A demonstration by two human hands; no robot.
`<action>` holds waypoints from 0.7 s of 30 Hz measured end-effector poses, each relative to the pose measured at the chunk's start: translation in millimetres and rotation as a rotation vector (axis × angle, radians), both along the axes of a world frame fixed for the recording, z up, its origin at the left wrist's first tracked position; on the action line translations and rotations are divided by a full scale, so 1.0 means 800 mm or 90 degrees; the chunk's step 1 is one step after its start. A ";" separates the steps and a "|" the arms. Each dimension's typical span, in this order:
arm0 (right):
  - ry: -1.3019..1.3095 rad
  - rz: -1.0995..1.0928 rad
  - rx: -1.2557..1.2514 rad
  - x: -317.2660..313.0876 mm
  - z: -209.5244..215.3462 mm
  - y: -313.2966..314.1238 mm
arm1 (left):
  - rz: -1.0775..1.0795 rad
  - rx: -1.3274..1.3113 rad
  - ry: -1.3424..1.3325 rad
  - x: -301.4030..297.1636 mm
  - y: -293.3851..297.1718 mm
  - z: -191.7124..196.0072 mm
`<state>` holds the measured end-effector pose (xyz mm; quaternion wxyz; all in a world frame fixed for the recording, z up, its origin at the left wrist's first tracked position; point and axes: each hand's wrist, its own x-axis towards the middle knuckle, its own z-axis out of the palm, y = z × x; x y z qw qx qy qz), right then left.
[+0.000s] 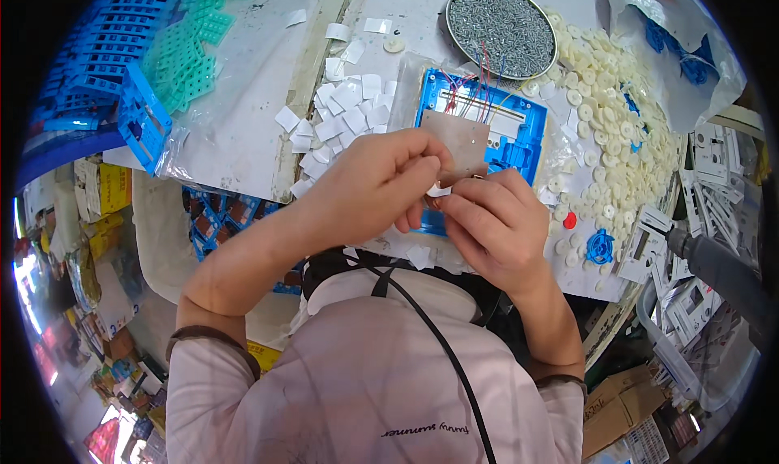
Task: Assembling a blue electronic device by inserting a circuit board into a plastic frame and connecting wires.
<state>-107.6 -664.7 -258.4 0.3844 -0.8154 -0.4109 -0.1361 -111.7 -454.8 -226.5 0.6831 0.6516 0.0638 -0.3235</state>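
The left hand (381, 184) and right hand (495, 221) meet fingertip to fingertip, both pinching 1 small white tab (439, 191). Just beyond them a blue plastic housing (519, 135) lies on the counter (243, 131), a grey board (462, 139) on it. White tabs (341, 115) lie beyond the left hand.

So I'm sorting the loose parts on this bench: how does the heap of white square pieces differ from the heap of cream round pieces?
The white square pieces are flat, thin and angular; the cream round pieces are disc-like, some with a centre hole. The squares are bright white, the discs yellowish. The squares lie left of the blue plastic housing, the discs right of it, in a larger spread. Both lie loose on the table, unboxed.
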 end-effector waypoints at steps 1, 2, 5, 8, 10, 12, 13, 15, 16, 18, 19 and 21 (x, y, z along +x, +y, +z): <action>-0.010 0.014 -0.012 0.001 0.000 -0.001 | -0.017 -0.004 0.019 0.005 0.002 0.001; -0.022 0.026 -0.020 0.001 0.001 -0.001 | -0.034 -0.008 0.039 0.010 0.004 0.001; -0.055 0.054 -0.039 0.002 0.001 -0.003 | -0.196 0.035 0.034 0.025 0.015 0.001; -0.067 0.072 -0.043 0.001 -0.004 -0.003 | -0.259 0.022 0.061 0.040 0.019 0.008; -0.067 0.072 -0.046 0.002 -0.002 -0.003 | -0.273 0.017 0.042 0.041 0.021 0.003; -0.074 0.071 -0.069 0.004 0.000 -0.004 | -0.281 0.025 0.026 0.040 0.022 0.001; -0.079 0.069 -0.080 0.005 0.001 -0.005 | -0.281 0.036 0.017 0.039 0.021 0.002; -0.094 0.068 -0.080 0.005 -0.003 -0.007 | -0.287 0.061 -0.009 0.036 0.019 0.005; -0.101 0.070 -0.079 0.004 -0.005 -0.007 | -0.291 0.076 -0.026 0.034 0.018 0.008; -0.105 0.079 -0.096 0.003 -0.002 -0.007 | -0.276 0.055 -0.022 0.031 0.018 0.008; -0.107 0.082 -0.106 0.003 0.000 -0.007 | -0.259 0.017 -0.002 0.029 0.019 0.003; -0.097 0.094 -0.106 0.006 0.004 -0.005 | -0.248 -0.011 0.024 0.028 0.020 0.000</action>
